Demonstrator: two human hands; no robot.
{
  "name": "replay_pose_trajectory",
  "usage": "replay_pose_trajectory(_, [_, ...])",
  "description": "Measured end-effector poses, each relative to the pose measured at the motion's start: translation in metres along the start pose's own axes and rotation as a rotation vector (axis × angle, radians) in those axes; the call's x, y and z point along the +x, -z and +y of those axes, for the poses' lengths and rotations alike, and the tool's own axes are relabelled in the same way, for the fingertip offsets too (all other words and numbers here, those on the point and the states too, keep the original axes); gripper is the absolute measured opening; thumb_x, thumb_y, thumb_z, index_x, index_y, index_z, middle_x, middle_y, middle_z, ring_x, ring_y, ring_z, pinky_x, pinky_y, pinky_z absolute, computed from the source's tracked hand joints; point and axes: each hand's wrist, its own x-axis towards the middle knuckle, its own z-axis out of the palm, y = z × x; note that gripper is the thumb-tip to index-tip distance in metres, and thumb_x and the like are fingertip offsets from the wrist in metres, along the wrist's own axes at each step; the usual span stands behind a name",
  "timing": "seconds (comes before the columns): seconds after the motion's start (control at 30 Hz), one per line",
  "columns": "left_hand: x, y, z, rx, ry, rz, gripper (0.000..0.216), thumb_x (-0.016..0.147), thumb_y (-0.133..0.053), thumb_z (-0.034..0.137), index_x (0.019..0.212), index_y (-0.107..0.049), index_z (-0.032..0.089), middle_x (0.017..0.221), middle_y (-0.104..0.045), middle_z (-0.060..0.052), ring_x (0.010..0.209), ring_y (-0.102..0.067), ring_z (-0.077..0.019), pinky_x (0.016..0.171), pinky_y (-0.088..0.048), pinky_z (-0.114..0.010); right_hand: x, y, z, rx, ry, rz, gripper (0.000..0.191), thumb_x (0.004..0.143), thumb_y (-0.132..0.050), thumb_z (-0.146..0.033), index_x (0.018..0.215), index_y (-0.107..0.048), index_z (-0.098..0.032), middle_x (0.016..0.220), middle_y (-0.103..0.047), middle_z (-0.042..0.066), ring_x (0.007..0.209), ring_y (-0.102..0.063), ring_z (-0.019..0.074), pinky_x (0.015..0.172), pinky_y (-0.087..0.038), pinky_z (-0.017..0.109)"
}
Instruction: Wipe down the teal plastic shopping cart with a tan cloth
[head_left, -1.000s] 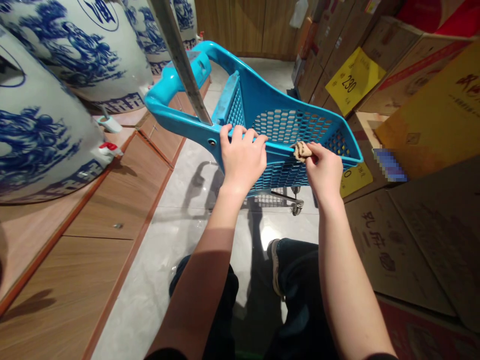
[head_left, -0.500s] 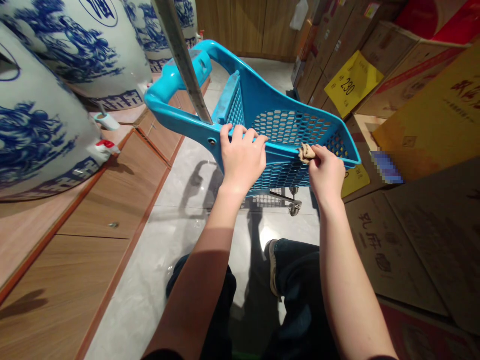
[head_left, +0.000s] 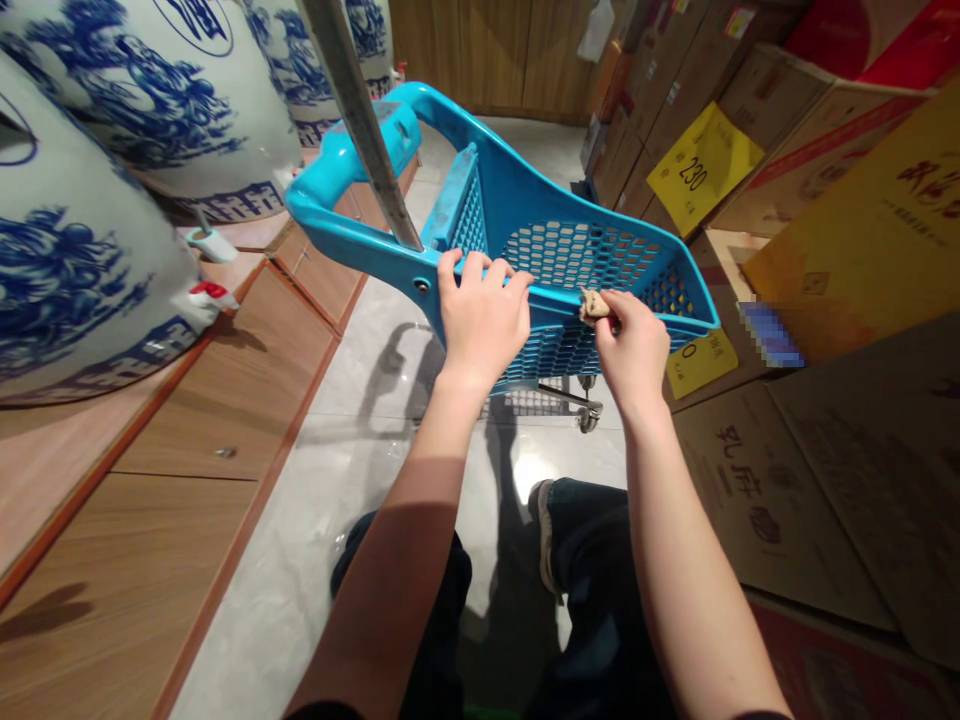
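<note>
A blue plastic shopping cart (head_left: 491,195) with mesh sides stands in front of me, its handle towards the left. Curled over the near rim, my left hand (head_left: 484,318) grips the cart close to the foot of a metal pole (head_left: 367,135). Further right along the same rim, my right hand (head_left: 636,345) pinches a crumpled beige cloth (head_left: 592,305) and presses it against the edge. Part of the cloth is hidden behind the fingers and thumb.
Large blue-and-white porcelain jars (head_left: 161,100) with taps stand on a wooden cabinet (head_left: 202,400) at the left. Stacked cardboard boxes (head_left: 795,480) with yellow price signs (head_left: 701,165) line the right side. A caster (head_left: 589,415) shows under the cart.
My right hand has slid a short way left along the rim with the cloth. My left hand keeps its place on the cart.
</note>
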Motion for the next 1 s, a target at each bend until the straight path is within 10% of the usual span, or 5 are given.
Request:
replay_pose_trajectory(0.17, [0.001, 0.001, 0.002, 0.033, 0.006, -0.032, 0.037, 0.107, -0.049, 0.027, 0.121, -0.083, 0.031, 0.125, -0.083, -0.007, 0.134, -0.066, -0.0377, 0.130, -0.033, -0.071, -0.004, -0.010, -0.021, 0.071, 0.182, -0.094, 0.058, 0.091, -0.055, -0.011, 0.144, -0.075, -0.025, 0.153, -0.073, 0.009, 0.149, -0.065, 0.0311, 0.130, -0.049, 0.056])
replay_pose_trajectory(0.4, [0.000, 0.001, 0.000, 0.045, -0.005, -0.030, 0.034, 0.107, -0.052, 0.026, 0.123, -0.082, 0.030, 0.124, -0.083, -0.007, 0.133, -0.066, -0.0354, 0.131, -0.034, -0.067, 0.003, 0.004, -0.002, -0.010, -0.003, -0.057, 0.049, 0.092, -0.051, -0.012, 0.126, -0.084, -0.025, 0.139, -0.081, 0.011, 0.133, -0.074, 0.0336, 0.124, -0.052, 0.060])
replay_pose_trajectory(0.6, [0.002, 0.006, 0.004, 0.049, 0.027, -0.095, 0.040, 0.112, -0.044, 0.028, 0.127, -0.081, 0.027, 0.131, -0.082, -0.008, 0.138, -0.063, -0.0361, 0.133, -0.029, -0.068, -0.003, -0.010, -0.010, 0.065, 0.209, -0.083, 0.057, 0.093, -0.052, -0.010, 0.141, -0.077, -0.026, 0.152, -0.074, 0.008, 0.147, -0.066, 0.0312, 0.128, -0.051, 0.056])
replay_pose_trajectory(0.83, [0.003, 0.005, 0.004, 0.016, 0.045, -0.108, 0.038, 0.108, -0.048, 0.027, 0.127, -0.081, 0.029, 0.131, -0.081, -0.008, 0.138, -0.061, -0.0381, 0.132, -0.027, -0.073, 0.004, 0.002, 0.012, 0.001, -0.006, 0.000, 0.046, 0.092, -0.052, -0.011, 0.120, -0.085, -0.025, 0.133, -0.083, 0.010, 0.131, -0.076, 0.0331, 0.119, -0.058, 0.056])
replay_pose_trajectory(1.0, [0.005, 0.007, 0.005, -0.006, 0.059, -0.162, 0.049, 0.112, -0.034, 0.032, 0.130, -0.079, 0.026, 0.137, -0.078, -0.009, 0.141, -0.056, -0.0361, 0.135, -0.021, -0.071, -0.003, -0.012, -0.006, 0.078, 0.168, -0.050, 0.057, 0.091, -0.054, -0.009, 0.141, -0.078, -0.025, 0.151, -0.075, 0.008, 0.149, -0.065, 0.0311, 0.129, -0.051, 0.055])
